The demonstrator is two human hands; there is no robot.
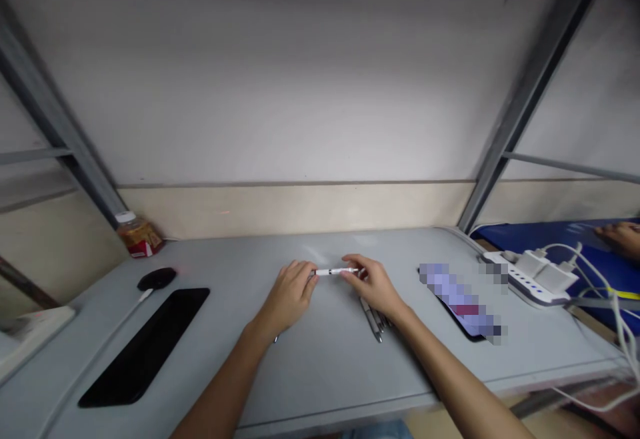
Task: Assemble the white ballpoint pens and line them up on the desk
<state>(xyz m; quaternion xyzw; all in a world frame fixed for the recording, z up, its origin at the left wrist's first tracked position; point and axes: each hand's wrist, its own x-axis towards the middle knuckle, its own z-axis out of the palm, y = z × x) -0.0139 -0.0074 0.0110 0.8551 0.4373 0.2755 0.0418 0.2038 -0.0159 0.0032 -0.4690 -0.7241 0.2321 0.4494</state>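
Note:
My left hand [289,294] and my right hand [373,284] meet over the middle of a grey table [325,365]. Together they pinch a thin white pen [338,271], held level, one hand at each end. The fingers of both hands are closed on it. Below my right wrist lie a few grey pens [373,321] on the tabletop. A small dark part shows under my left wrist; I cannot make out what it is.
A black keyboard [146,345] and a black mouse [157,278] lie at the left, a jar [137,233] behind them. A blurred-out phone [463,305] lies at the right. A white power strip [530,277] with chargers and cables sits beyond. Another person's hand [620,235] rests at the far right.

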